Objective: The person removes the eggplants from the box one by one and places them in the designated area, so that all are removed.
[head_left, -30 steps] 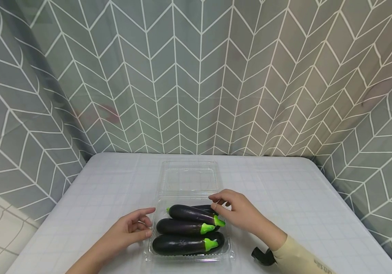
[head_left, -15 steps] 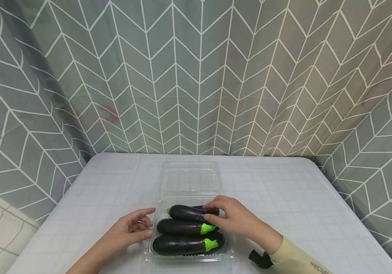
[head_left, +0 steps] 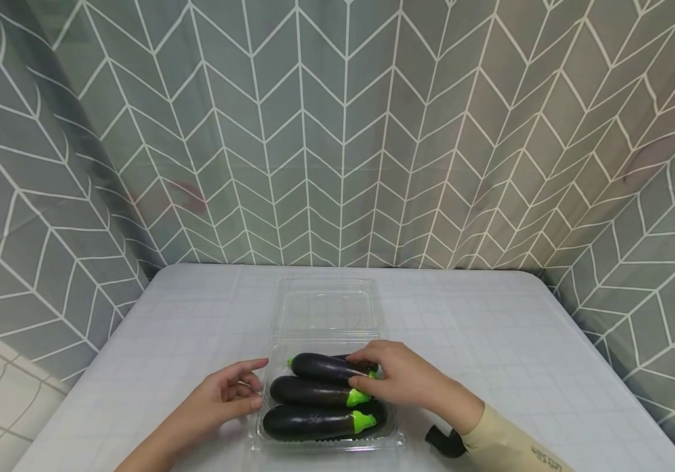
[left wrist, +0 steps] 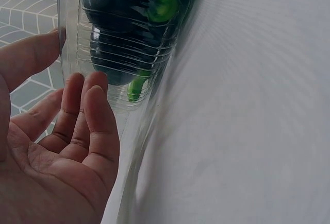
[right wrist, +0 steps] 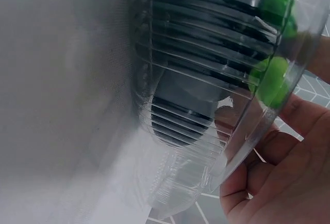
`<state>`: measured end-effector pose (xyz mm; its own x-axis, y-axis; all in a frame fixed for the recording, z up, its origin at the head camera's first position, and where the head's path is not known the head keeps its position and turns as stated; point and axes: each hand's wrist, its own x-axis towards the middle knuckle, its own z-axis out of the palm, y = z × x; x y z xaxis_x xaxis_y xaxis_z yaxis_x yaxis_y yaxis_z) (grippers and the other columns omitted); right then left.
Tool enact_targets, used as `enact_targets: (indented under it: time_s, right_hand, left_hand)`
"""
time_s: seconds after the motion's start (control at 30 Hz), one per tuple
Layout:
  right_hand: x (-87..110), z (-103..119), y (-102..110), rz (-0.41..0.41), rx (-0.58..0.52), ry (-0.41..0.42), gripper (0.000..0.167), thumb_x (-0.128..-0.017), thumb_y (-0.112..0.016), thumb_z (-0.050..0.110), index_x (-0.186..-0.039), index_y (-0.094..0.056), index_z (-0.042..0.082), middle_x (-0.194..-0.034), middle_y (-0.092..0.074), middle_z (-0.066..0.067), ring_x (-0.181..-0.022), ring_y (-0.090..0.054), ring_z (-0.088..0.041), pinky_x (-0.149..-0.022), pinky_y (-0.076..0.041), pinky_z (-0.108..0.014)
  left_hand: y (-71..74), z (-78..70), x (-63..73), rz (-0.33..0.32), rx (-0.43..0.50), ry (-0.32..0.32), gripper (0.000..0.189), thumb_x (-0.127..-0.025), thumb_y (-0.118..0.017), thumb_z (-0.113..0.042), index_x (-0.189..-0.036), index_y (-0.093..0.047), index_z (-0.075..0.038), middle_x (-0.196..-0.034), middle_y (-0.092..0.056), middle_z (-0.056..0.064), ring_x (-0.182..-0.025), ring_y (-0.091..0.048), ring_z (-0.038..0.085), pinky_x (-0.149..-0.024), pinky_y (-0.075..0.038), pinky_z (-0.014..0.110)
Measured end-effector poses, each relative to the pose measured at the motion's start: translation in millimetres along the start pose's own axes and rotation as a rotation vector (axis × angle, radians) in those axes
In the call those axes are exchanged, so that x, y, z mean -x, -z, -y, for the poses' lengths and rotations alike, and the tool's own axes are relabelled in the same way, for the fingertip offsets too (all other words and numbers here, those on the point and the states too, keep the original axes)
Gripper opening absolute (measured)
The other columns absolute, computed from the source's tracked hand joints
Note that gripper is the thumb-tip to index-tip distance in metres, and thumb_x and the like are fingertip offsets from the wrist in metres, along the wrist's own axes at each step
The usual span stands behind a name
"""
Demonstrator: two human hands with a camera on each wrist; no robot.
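Note:
Several dark purple eggplants with green stems lie in a clear plastic clamshell box. My right hand reaches over the box's right rim, with its thumb and fingers on either side of the stem end of the upper eggplant. In the right wrist view the fingers curl over the rim, partly seen through the ribbed wall. My left hand stays at the left rim, its fingers loosely bent; the left wrist view has a fingertip right at the rim. Below are the middle eggplant and the front eggplant.
The box's transparent lid is folded back flat on the white table. A black strap-like object hangs by the right forearm's beige sleeve. Grey patterned curtains surround the table on its back and sides.
My right hand has moved down and left, from above the back right corner onto the upper eggplant's stem end. The left hand and the box have stayed in place.

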<state>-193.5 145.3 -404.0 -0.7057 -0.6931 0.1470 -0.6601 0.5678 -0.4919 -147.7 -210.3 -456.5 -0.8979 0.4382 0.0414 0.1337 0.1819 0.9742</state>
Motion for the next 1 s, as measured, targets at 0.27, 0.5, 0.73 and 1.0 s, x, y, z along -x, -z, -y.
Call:
enact_targets:
  time_s: [0.27,0.5,0.73,1.0]
  right_hand:
    - [-3.1,1.0,2.1,0.023,0.01,0.02,0.042,-0.093,-0.067,0.044,-0.117,-0.071,0.011,-0.106,-0.069,0.009,-0.099,-0.061,-0.006,-0.085,-0.052,-0.033]
    - [-2.3,-0.4,3.8,-0.03,-0.022,-0.014,0.039,-0.093,-0.069,0.042,-0.118,-0.071,0.013,-0.108,-0.069,0.009,-0.101,-0.062,-0.006,-0.088,-0.052,-0.036]
    - [-1.8,-4.9,9.2,-0.126,-0.143,-0.098,0.039,-0.089,-0.074,0.038,-0.118,-0.071,0.012,-0.114,-0.068,0.007,-0.103,-0.062,-0.011,-0.086,-0.052,-0.03]
    - [-1.6,-12.1,14.6,-0.199,-0.41,-0.228,0.043,-0.086,-0.078,0.036,-0.124,-0.067,0.019,-0.118,-0.065,-0.003,-0.095,-0.064,-0.016,-0.078,-0.054,-0.029]
  left_hand:
    - [-0.4,-1.8,0.1,0.001,-0.002,0.01,0.061,-0.092,-0.07,-0.008,-0.144,-0.042,0.006,-0.107,-0.056,0.02,-0.092,-0.064,0.019,-0.075,-0.055,0.028]
    - [-0.7,-2.0,0.1,0.0,0.008,0.009,0.062,-0.092,-0.07,-0.008,-0.145,-0.041,0.006,-0.107,-0.056,0.019,-0.091,-0.063,0.019,-0.073,-0.055,0.028]
    - [-1.4,-2.0,0.5,0.005,0.018,-0.006,0.062,-0.092,-0.07,-0.007,-0.144,-0.04,0.008,-0.106,-0.056,0.018,-0.09,-0.063,0.019,-0.072,-0.055,0.027]
    - [-0.5,0.1,-1.0,-0.005,-0.004,0.026,0.062,-0.092,-0.07,-0.008,-0.144,-0.042,0.006,-0.106,-0.057,0.018,-0.09,-0.064,0.019,-0.073,-0.055,0.028]
